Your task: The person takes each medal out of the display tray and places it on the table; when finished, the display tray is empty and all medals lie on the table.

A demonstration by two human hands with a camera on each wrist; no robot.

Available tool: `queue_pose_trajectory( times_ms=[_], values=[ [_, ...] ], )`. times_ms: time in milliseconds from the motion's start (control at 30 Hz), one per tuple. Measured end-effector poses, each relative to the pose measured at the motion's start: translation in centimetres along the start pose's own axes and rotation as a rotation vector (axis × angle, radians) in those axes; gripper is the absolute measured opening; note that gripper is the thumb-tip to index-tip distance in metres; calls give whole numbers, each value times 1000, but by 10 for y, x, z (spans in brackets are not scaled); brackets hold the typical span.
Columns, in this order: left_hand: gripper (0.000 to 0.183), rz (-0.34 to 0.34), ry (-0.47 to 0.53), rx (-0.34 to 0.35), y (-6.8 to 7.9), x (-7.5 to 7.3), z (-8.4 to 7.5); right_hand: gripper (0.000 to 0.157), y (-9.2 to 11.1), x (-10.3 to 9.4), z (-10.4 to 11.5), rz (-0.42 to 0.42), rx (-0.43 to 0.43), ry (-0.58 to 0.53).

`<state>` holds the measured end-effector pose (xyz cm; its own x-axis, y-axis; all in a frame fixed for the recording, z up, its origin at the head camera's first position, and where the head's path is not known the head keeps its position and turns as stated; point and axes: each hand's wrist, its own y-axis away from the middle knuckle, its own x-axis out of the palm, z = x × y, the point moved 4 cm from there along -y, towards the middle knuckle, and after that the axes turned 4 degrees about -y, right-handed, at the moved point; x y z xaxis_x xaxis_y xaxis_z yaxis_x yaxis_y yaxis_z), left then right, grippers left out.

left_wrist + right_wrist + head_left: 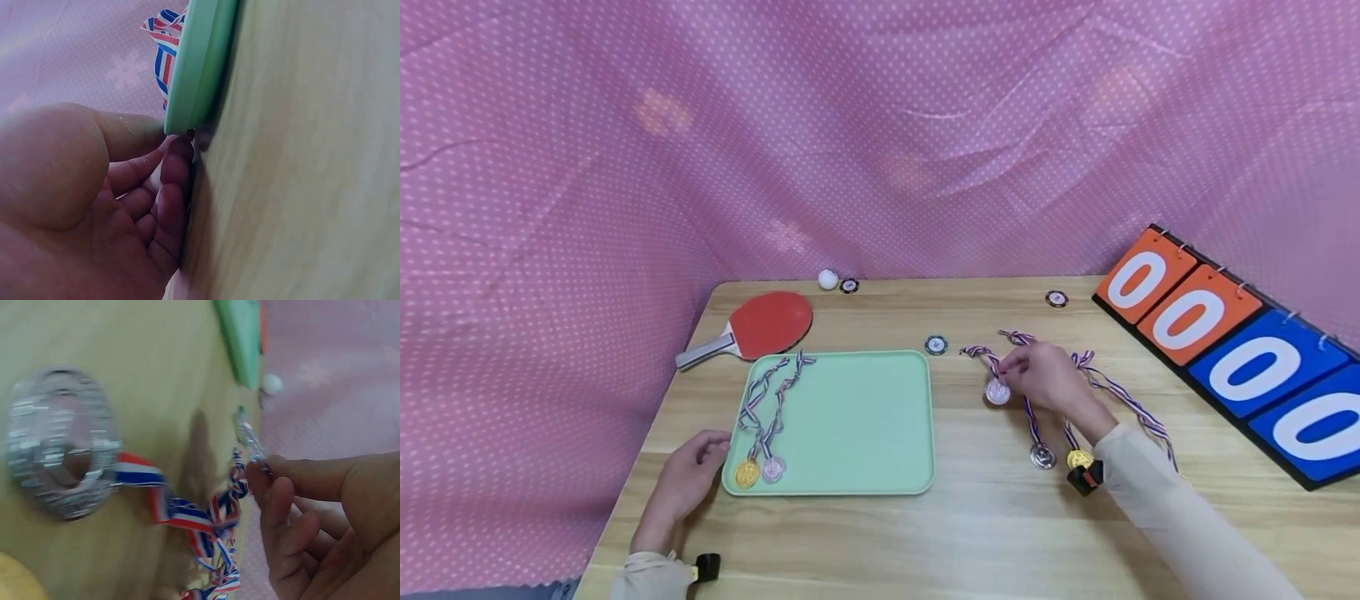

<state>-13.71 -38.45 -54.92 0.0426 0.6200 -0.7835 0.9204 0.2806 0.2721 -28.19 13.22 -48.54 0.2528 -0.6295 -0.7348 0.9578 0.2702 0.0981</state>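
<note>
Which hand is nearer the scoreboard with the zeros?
Right. The right hand is left of the scoreboard, pinching a medal over the table; the left hand is farther off, gripping the left edge of the green tray.

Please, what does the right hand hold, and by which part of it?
The right hand pinches a pale silver medal at its edge, near the ribbon.

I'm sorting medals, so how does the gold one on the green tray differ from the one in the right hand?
The gold medal is yellow-gold, the held medal silvery. The gold medal lies on the tray; the held medal is pinched by the right hand, off the tray. Both are round with striped ribbons.
</note>
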Motion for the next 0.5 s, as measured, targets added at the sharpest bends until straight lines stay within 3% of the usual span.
queue_pose_trajectory(
  times_ms=[333, 500],
  values=[
    [38, -2, -18, -4, 1, -1, -2, 8, 21, 15, -1, 80, -53, 67],
    [41, 6, -14, -10, 3, 0, -1, 10, 29, 19, 0, 98, -35, 104]
  ],
)
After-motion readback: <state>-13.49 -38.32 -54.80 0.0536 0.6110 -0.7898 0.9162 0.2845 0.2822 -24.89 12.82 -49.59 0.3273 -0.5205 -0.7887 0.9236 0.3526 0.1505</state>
